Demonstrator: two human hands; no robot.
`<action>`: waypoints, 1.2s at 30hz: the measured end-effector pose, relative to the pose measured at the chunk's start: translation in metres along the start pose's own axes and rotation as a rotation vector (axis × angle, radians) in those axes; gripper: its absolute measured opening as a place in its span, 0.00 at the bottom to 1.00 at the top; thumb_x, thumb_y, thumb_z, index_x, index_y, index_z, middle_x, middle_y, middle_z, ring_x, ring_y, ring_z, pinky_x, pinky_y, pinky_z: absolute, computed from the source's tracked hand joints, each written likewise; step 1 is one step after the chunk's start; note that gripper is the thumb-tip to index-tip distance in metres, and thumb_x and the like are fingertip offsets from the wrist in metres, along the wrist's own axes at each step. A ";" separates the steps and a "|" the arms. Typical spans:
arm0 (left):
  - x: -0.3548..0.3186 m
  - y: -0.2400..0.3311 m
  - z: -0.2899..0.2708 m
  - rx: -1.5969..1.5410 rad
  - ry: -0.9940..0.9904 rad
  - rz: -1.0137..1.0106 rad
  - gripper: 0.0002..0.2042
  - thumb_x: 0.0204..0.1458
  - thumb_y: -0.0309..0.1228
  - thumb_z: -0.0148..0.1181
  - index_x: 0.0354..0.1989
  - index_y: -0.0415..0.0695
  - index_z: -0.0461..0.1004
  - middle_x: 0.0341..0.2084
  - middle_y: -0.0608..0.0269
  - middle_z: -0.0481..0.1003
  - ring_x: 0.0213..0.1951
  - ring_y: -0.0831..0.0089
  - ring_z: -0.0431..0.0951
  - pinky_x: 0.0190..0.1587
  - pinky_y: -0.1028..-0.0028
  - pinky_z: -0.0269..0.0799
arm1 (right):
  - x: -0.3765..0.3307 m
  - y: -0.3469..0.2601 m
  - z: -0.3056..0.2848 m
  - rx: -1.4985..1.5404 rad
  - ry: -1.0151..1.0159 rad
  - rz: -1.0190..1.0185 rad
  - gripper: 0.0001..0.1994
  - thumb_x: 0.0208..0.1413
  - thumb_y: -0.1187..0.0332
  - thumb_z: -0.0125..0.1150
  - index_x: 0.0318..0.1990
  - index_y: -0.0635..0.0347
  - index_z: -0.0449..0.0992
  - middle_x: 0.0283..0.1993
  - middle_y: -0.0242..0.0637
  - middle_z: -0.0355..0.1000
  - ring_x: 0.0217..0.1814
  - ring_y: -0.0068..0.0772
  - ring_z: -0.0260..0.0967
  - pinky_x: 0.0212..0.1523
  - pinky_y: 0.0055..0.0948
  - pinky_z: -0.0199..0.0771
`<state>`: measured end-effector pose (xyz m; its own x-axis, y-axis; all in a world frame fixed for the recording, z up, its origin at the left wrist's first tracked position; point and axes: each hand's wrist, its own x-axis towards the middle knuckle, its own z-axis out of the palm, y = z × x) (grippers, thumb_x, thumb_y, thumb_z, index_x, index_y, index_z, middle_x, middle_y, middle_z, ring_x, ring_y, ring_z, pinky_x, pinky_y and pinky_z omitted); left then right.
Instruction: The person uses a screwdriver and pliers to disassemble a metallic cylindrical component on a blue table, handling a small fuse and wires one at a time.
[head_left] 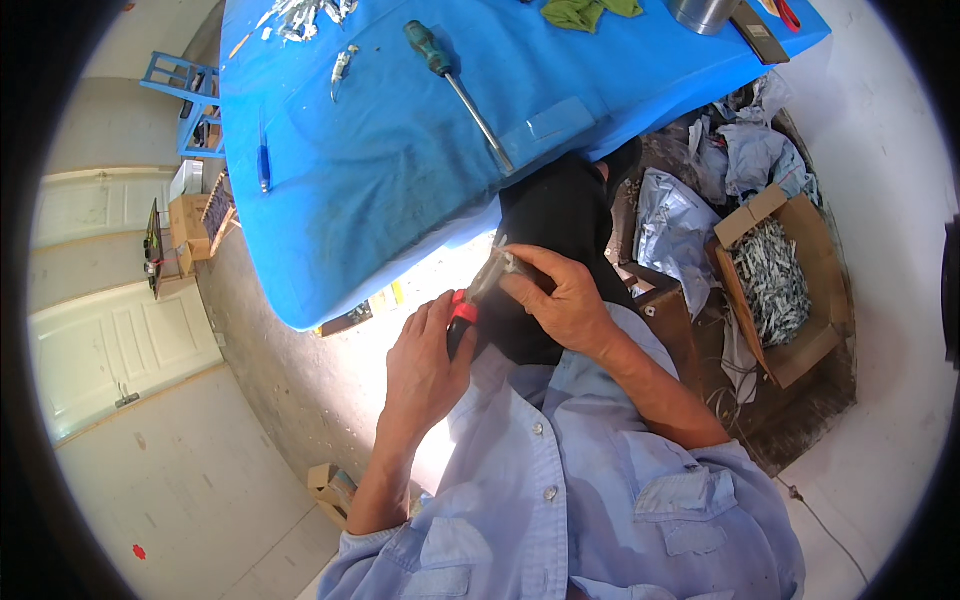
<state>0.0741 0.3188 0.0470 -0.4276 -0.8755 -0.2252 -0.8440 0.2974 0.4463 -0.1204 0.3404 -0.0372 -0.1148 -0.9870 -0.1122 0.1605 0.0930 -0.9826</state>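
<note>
Red-and-black tool (462, 312): lay between the two hands above the lap, short of the table, presumably to have it close to the eyes.
Left hand (425, 360): was curled around the handle, thumb against it, a grip that seemed meant to steady it.
Right hand (570, 300): pinched a translucent piece (487, 283) at the tool's upper end between thumb and fingers, perhaps for fine control; whether piece and tool were joined could not be told.
Black-clad leg (550, 215): showed behind the right hand; whether it gave support was unclear.
Blue-covered table (330, 220): bore a green-handled screwdriver (440, 62), slanting toward the person, probably within easy reach, a slim blue-handled tool (264, 168) near the left edge and a pale heap (300, 16) at the far side.
Cardboard box (826, 265): stood open at the right, its walls likely keeping many small pieces (770, 280) together, near a silvery bag (672, 230).
</note>
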 end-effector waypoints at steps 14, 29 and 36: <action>0.002 -0.011 0.007 0.109 -0.100 0.035 0.19 0.56 0.29 0.61 0.56 0.37 0.71 0.39 0.44 0.78 0.43 0.48 0.79 0.45 0.55 0.74 | 0.004 0.005 0.000 -0.147 0.037 -0.136 0.15 0.60 0.70 0.65 0.51 0.70 0.78 0.44 0.51 0.79 0.45 0.45 0.79 0.47 0.33 0.76; 0.007 -0.007 0.011 -0.060 -0.085 0.002 0.17 0.55 0.31 0.62 0.51 0.36 0.73 0.36 0.45 0.78 0.39 0.47 0.79 0.44 0.57 0.74 | 0.006 0.014 0.000 -0.385 0.054 -0.293 0.16 0.63 0.70 0.62 0.56 0.67 0.75 0.47 0.53 0.79 0.47 0.55 0.78 0.47 0.40 0.78; 0.006 -0.022 0.016 -0.273 -0.194 -0.070 0.18 0.56 0.32 0.60 0.53 0.35 0.72 0.34 0.43 0.77 0.38 0.48 0.79 0.44 0.59 0.73 | 0.007 0.018 -0.001 -0.506 0.009 -0.418 0.17 0.62 0.72 0.60 0.58 0.64 0.73 0.43 0.50 0.77 0.43 0.53 0.78 0.40 0.41 0.79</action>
<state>0.0851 0.3133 0.0216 -0.4476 -0.7938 -0.4118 -0.7667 0.1036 0.6336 -0.1189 0.3356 -0.0556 -0.0759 -0.9525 0.2948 -0.3801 -0.2457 -0.8917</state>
